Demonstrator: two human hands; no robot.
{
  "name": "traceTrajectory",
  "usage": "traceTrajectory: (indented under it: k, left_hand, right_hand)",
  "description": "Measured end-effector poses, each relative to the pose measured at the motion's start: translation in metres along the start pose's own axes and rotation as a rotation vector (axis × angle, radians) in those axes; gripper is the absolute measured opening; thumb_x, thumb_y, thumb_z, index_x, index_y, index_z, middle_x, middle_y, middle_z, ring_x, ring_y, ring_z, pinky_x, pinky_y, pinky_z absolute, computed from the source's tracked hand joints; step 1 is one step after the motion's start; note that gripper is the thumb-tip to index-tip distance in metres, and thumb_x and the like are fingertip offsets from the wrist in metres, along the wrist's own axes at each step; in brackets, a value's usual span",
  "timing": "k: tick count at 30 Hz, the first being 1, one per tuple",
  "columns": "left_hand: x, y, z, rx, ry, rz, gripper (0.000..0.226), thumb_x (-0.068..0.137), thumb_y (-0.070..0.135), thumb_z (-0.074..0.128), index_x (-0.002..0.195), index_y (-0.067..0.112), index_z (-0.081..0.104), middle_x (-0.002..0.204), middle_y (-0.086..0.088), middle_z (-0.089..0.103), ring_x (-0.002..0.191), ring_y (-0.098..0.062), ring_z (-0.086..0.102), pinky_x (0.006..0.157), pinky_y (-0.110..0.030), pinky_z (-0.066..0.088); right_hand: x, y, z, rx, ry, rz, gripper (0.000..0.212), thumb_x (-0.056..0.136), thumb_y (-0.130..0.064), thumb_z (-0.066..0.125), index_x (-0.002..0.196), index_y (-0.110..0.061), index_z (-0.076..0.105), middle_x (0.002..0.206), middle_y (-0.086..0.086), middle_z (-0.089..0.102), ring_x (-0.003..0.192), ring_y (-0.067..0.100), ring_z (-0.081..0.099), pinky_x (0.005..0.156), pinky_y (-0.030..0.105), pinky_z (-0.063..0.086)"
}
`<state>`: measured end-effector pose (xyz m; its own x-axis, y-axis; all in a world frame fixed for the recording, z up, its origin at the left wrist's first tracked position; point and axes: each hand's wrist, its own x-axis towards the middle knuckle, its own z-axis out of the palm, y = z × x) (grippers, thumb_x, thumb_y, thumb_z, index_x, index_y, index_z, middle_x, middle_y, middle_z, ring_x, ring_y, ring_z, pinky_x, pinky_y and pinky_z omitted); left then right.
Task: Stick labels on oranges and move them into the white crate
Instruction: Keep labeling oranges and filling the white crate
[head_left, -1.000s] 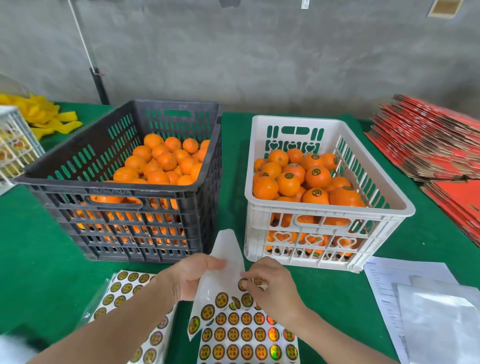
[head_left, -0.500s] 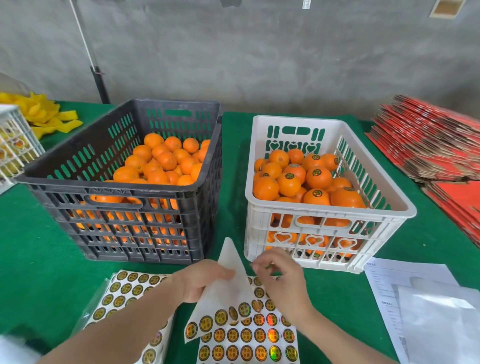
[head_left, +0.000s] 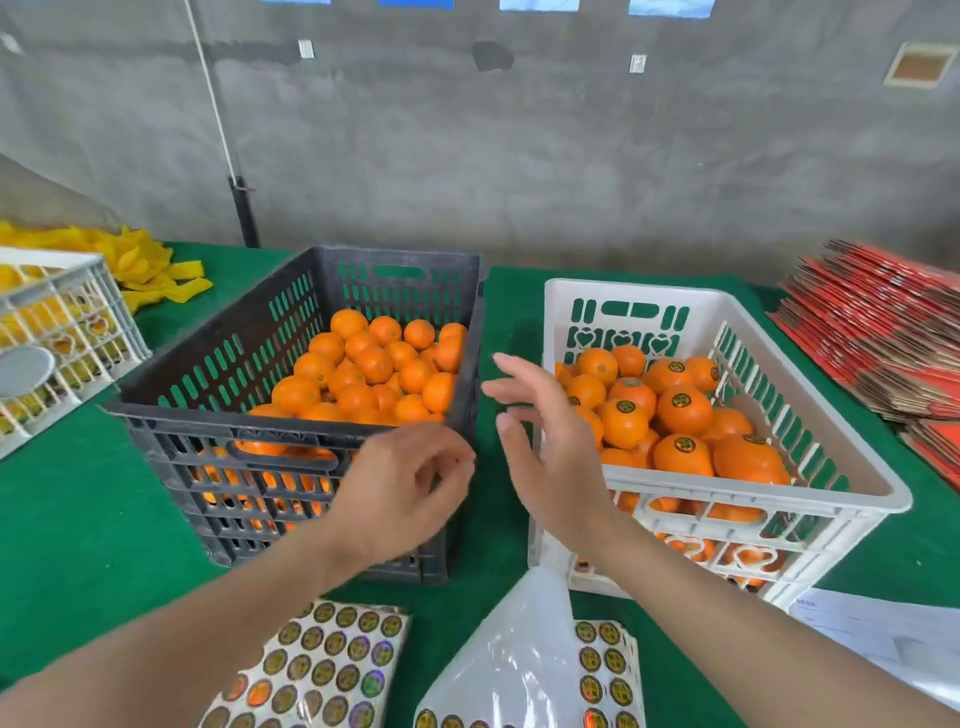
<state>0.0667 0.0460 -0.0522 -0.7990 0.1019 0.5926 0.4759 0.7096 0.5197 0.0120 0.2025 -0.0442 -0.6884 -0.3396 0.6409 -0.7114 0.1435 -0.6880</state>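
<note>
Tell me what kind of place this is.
Probably a fruit-packing workshop: a black crate and a white crate of oranges, label sheets on the green table, flattened red cartons stacked at the right.

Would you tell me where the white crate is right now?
In the head view, the white crate sits right of centre on the green cloth, beside the black crate.

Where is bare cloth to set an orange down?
Left of the black crate, and right of the white crate before the red cartons. The gap between crates holds the right hand; sticker sheets crowd the near edge.
</note>
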Motion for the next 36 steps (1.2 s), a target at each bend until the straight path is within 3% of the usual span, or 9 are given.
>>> traceTrajectory:
  k: [6,9,12,17,21,25,28,32,36]
  left_hand:
    - [0.062,-0.070,-0.060,0.146,-0.008,-0.414,0.018,0.087,0.008,0.061,0.074,0.019,0.065,0.071,0.012,0.062,0.064,0.001,0.055,0.058,-0.007,0.038]
    - [0.087,-0.117,-0.085,0.465,-0.352,-0.649,0.005,0.087,0.017,0.063,0.092,0.014,0.065,0.099,-0.003,0.067,0.082,-0.016,0.060,0.066,-0.022,0.043]
    - [0.089,-0.157,-0.096,0.825,-0.810,-0.675,0.040,0.089,0.029,0.063,0.123,0.007,0.060,0.122,-0.008,0.062,0.111,-0.024,0.058,0.088,-0.027,0.046]
    - [0.076,-0.194,-0.091,0.799,-0.997,-0.831,0.050,0.091,0.033,0.061,0.132,0.006,0.051,0.125,-0.007,0.057,0.098,-0.023,0.056,0.066,-0.022,0.046]
    - [0.078,-0.202,-0.092,0.752,-0.981,-0.824,0.060,0.081,0.041,0.068,0.129,0.010,0.051,0.126,-0.007,0.055,0.091,-0.022,0.055,0.045,-0.020,0.044]
    - [0.081,-0.210,-0.106,0.430,-0.787,-0.910,0.036,0.078,0.034,0.070,0.105,0.012,0.060,0.108,-0.009,0.059,0.088,-0.025,0.062,0.058,-0.029,0.057]
    - [0.083,-0.200,-0.119,-0.100,-0.504,-0.988,0.019,0.083,0.026,0.067,0.095,0.012,0.061,0.080,-0.004,0.058,0.065,-0.017,0.058,0.056,-0.028,0.054]
    - [0.086,-0.159,-0.120,-0.727,-0.237,-0.980,0.052,0.080,0.028,0.064,0.129,0.018,0.051,0.123,-0.015,0.060,0.101,-0.029,0.063,0.073,-0.039,0.054]
    - [0.086,-0.110,-0.107,-1.079,-0.189,-0.929,0.050,0.090,0.037,0.048,0.136,0.019,0.047,0.129,-0.020,0.057,0.092,-0.035,0.067,0.068,-0.038,0.054]
  right_hand:
    - [0.054,-0.002,0.046,0.009,-0.074,0.024,0.037,0.093,0.000,0.041,0.122,-0.021,0.048,0.082,-0.003,0.068,0.075,0.003,0.062,0.071,0.021,0.052]
    - [0.071,0.000,0.069,0.015,-0.204,0.128,0.042,0.092,0.000,0.039,0.129,-0.021,0.043,0.084,-0.002,0.066,0.070,0.001,0.060,0.069,0.015,0.050]
    - [0.078,0.008,0.083,-0.015,-0.305,0.192,0.049,0.093,0.001,0.038,0.136,-0.021,0.035,0.089,0.003,0.065,0.074,0.003,0.059,0.068,0.014,0.048]
    - [0.078,0.019,0.090,-0.090,-0.329,0.276,0.052,0.094,-0.001,0.036,0.138,-0.027,0.030,0.084,-0.012,0.059,0.071,0.003,0.059,0.061,0.008,0.045]
    - [0.076,0.020,0.092,-0.134,-0.310,0.266,0.054,0.093,0.000,0.038,0.136,-0.031,0.032,0.081,-0.014,0.059,0.078,0.006,0.059,0.073,0.020,0.050]
    - [0.076,0.018,0.089,-0.125,-0.271,0.257,0.046,0.092,0.000,0.045,0.127,-0.030,0.043,0.083,-0.010,0.061,0.077,0.006,0.060,0.070,0.016,0.048]
    - [0.078,0.014,0.087,-0.076,-0.220,0.275,0.038,0.090,0.000,0.051,0.114,-0.029,0.053,0.090,-0.007,0.060,0.079,0.002,0.056,0.067,0.008,0.042]
    - [0.082,0.008,0.082,0.022,-0.018,0.326,0.033,0.089,-0.001,0.055,0.105,-0.029,0.055,0.104,-0.010,0.059,0.098,0.006,0.057,0.084,0.016,0.047]
    - [0.075,-0.008,0.064,0.112,-0.031,0.256,0.061,0.081,-0.003,0.068,0.115,-0.045,0.040,0.116,-0.010,0.055,0.105,0.003,0.055,0.088,0.021,0.050]
